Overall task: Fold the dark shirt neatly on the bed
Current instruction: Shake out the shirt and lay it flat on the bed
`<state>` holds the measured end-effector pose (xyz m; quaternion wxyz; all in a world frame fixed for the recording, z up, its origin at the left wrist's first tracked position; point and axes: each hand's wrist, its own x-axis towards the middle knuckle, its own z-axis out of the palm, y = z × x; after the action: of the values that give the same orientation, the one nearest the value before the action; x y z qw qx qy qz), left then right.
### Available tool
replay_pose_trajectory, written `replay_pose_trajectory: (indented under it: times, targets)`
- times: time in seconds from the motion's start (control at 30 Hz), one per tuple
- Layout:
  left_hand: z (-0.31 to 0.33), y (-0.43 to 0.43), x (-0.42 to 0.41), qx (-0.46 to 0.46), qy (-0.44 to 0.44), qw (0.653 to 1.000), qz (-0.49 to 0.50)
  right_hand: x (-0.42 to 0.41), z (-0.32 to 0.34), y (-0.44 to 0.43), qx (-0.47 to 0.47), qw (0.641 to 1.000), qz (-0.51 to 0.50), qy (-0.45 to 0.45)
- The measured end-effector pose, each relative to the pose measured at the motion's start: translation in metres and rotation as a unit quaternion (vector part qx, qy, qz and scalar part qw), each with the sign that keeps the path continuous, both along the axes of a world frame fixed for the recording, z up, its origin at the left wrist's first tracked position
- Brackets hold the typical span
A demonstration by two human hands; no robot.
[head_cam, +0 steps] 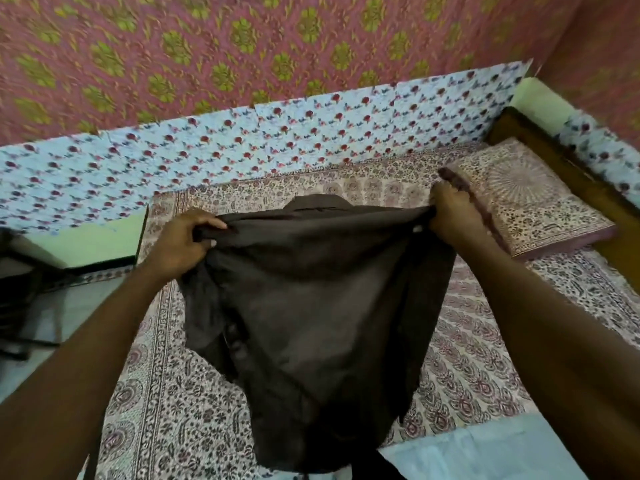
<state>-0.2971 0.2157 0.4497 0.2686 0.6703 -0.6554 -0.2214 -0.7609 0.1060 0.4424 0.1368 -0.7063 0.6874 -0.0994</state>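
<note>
Two hands: both hold the dark shirt by its top edge, one at each end, and the cloth is pulled wide between them.
Left hand: its fingers are curled tight round a bunch of the cloth, with the thumb lying on top. It is closed all the way on the shirt.
Right hand: its fingers are curled in and pinch the other top corner. It is closed on the cloth too.
Dark shirt: it hangs down from the two grips toward the person. It is wide up at the hands and gets narrower lower down.
Collar: it pokes up between the two grips, just past the held edge.
Button: a small pale one sits just beside the right grip.
Bed: it lies under both hands and under the shirt. Its sheet has lots of small dark flowers. I cannot tell if the shirt's low end touches the sheet.
Pillow: it lies just past the right grip, out to that side. It has the same kind of print as the sheet.
Blue flowered strip: it runs along the far side of the bed, beyond both grips.
Pink wall: it rises above the blue strip and has green flower shapes.
Dark thing: it sits well out from the left grip, off the bed. It is too blurry to name.
</note>
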Motion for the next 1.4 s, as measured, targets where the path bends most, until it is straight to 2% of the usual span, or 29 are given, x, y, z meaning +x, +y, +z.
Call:
replay_pose_trajectory:
  times: [0.2,0.3,0.43,0.53,0.63,0.8,0.87,0.93,1.0,1.07,1.13,1.2,1.27,1.33,1.4]
  targets:
    - [-0.081,-0.062,-0.008,0.02,-0.048,0.998,0.033,0.01,-0.054,-0.087,0.107,0.988,0.085,-0.074]
    - [-0.122,-0.085,-0.007,0.017,-0.044,0.995,0.085,0.019,-0.092,-0.121,0.073,0.984,0.082,-0.142]
    - [-0.189,-0.089,-0.023,0.063,-0.062,0.988,0.128,0.034,-0.169,-0.136,0.03,0.991,0.075,-0.105]
    - [-0.256,-0.085,-0.031,0.138,-0.049,0.983,0.109,0.037,-0.241,-0.133,0.074,0.992,0.089,-0.053]
    - [-0.317,-0.094,-0.027,0.17,-0.05,0.98,0.089,0.044,-0.304,-0.147,0.113,0.991,0.057,-0.05]
    - [-0.374,-0.148,-0.002,0.108,-0.077,0.985,0.111,0.08,-0.371,-0.214,0.037,0.996,0.008,-0.086]
    - [-0.387,-0.176,0.002,0.068,-0.102,0.984,0.128,0.097,-0.388,-0.245,-0.014,0.992,-0.034,-0.122]
    - [-0.413,-0.197,0.008,0.064,-0.137,0.979,0.136,0.112,-0.411,-0.269,-0.058,0.99,-0.056,-0.118]
    - [-0.439,-0.213,0.011,0.138,-0.163,0.968,0.133,0.122,-0.439,-0.285,-0.012,0.996,-0.058,-0.066]
    - [-0.463,-0.229,0.013,0.245,-0.182,0.943,0.132,0.13,-0.466,-0.3,0.096,0.993,-0.068,-0.025]
    - [-0.48,-0.243,0.011,0.313,-0.183,0.922,0.136,0.137,-0.483,-0.313,0.184,0.98,-0.079,0.013]
    - [-0.487,-0.26,0.008,0.312,-0.185,0.92,0.149,0.149,-0.49,-0.32,0.21,0.975,-0.047,0.057]
    - [-0.49,-0.282,0.006,0.266,-0.191,0.931,0.161,0.164,-0.493,-0.329,0.171,0.984,-0.007,0.054]
    - [-0.496,-0.309,0.008,0.233,-0.175,0.941,0.173,0.178,-0.494,-0.339,0.141,0.99,-0.007,-0.001]
    - [-0.508,-0.338,0.019,0.252,-0.129,0.94,0.191,0.188,-0.496,-0.355,0.132,0.989,-0.034,-0.052]
